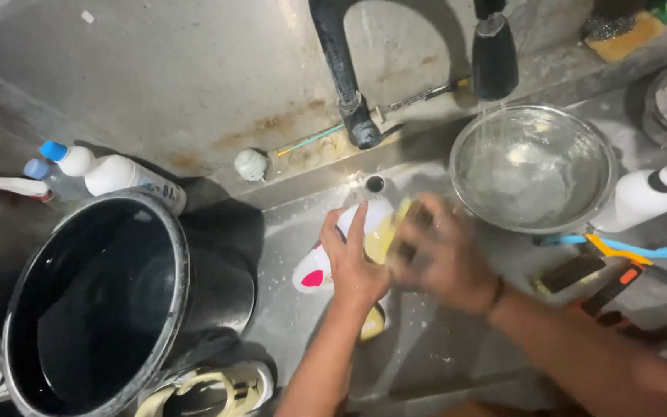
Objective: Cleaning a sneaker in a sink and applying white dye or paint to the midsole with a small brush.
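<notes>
My left hand (353, 262) grips a white shoe (314, 270) with pink marks, holding it over the steel sink (287, 232). My right hand (441, 259), blurred by motion, presses a yellow sponge (386, 235) against the shoe's upper side. Water runs from the black faucet head (494, 58) into a steel bowl (534, 166) at the right.
A big black bucket (98, 297) stands at the left, with white bottles (121, 176) behind it. A sandal (210, 390) lies by the front edge. A white pump bottle (642, 197), brushes (619, 247) and a sponge scourer (623, 31) sit at the right.
</notes>
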